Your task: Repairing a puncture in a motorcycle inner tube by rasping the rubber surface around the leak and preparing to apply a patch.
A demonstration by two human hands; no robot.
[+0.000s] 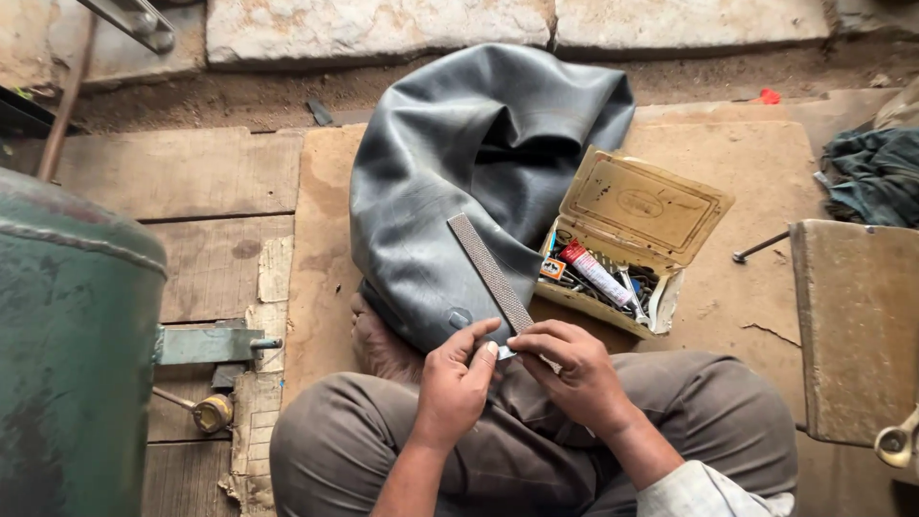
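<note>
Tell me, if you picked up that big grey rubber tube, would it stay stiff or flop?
The big grey rubber inner tube would probably flop: it already lies folded and sagging on the brown board. Its smooth skin looks grippy rather than slippery. Being so large, it is likely fairly heavy.

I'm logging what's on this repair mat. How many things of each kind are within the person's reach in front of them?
Rubber inner tube: 1
Flat metal file, with both the left hand and the right hand at its near end: 1
Open tin box of small parts: 1
Red-capped glue tube in the box: 1
Total: 4
</note>
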